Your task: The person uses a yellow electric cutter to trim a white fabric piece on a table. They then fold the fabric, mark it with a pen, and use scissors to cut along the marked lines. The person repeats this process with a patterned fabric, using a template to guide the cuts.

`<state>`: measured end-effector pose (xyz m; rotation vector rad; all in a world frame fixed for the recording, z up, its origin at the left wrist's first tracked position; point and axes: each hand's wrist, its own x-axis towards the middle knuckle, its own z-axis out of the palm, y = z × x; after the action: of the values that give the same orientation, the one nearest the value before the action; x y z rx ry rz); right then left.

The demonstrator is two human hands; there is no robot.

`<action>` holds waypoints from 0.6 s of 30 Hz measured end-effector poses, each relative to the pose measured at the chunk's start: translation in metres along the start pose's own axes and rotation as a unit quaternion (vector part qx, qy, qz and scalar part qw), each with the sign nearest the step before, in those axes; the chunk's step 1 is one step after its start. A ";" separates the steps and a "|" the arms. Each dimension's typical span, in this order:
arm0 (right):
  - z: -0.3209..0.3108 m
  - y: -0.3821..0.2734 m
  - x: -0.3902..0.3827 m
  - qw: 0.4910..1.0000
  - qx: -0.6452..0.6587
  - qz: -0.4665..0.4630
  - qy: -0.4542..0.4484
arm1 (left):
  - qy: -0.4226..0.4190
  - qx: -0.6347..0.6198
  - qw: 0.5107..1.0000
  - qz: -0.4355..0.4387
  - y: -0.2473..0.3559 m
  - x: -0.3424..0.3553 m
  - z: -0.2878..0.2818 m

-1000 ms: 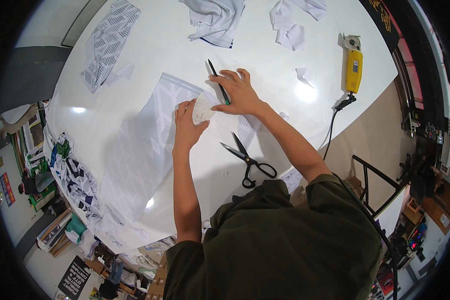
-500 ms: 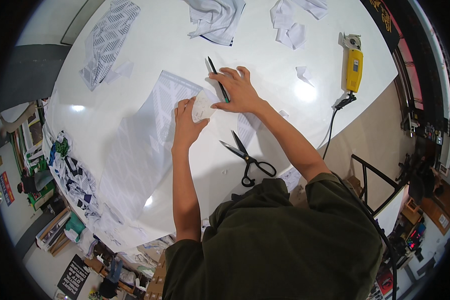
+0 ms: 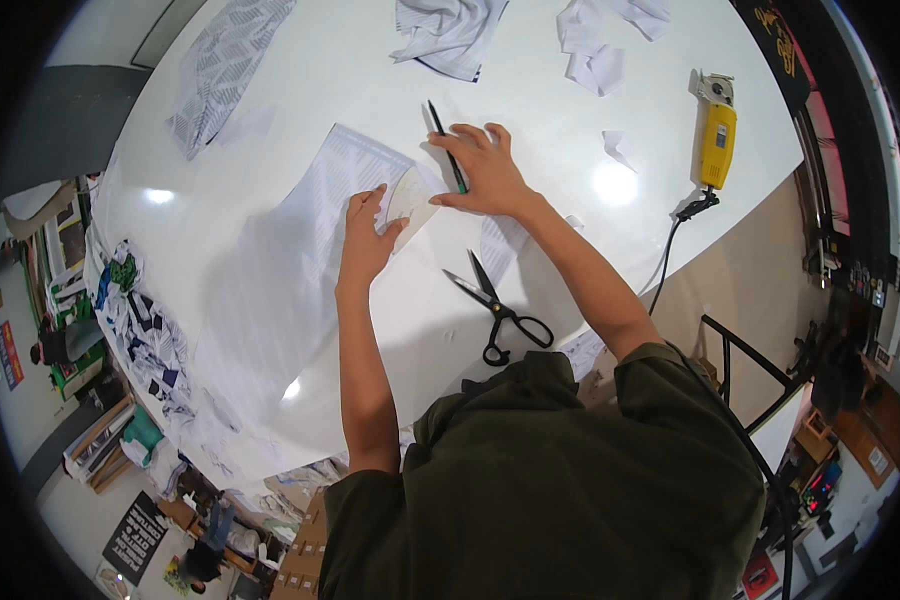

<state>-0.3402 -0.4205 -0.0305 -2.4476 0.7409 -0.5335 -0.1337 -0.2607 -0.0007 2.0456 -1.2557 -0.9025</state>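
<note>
My left hand [image 3: 366,240] lies on the white patterned fabric [image 3: 300,225], thumb and fingers apart. Its thumb reaches the lower left side of a small cream template with a curved edge [image 3: 410,203], which rests on the fabric's right end. Beyond the template, my right hand [image 3: 492,175] is spread with bent fingers over a dark pen with a green end [image 3: 454,160]. A fingertip crosses the pen, but no grip around it shows. Black-handled scissors [image 3: 497,308] lie partly spread on the table between my forearms.
A yellow electric cutter [image 3: 716,145] with a black cord lies at the right of the white table [image 3: 560,260]. Fabric scraps [image 3: 592,50] and crumpled cloth [image 3: 450,35] are at the far side. Patterned fabric [image 3: 232,70] is far left; a scrap heap [image 3: 150,330] lines the left edge.
My left hand has slid left, uncovering more of the template. My right hand stays by the pen, its fingers still apart. The whole view has shifted slightly.
</note>
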 end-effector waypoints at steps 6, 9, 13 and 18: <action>-0.003 -0.003 0.000 1.000 0.002 0.005 -0.006 | -0.003 -0.007 1.000 -0.030 -0.003 -0.006 -0.006; -0.002 -0.003 0.000 1.000 0.004 0.002 -0.004 | -0.004 -0.010 0.999 -0.037 -0.001 -0.006 -0.004; -0.002 -0.004 0.000 1.000 0.009 0.004 0.000 | -0.004 -0.005 0.999 -0.035 -0.002 -0.006 -0.003; -0.001 -0.002 0.000 1.000 0.013 0.004 -0.003 | -0.006 -0.022 0.999 -0.040 -0.003 -0.005 -0.003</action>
<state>-0.3396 -0.4196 -0.0280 -2.4201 0.7363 -0.5304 -0.1318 -0.2548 -0.0001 2.0716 -1.1580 -0.9709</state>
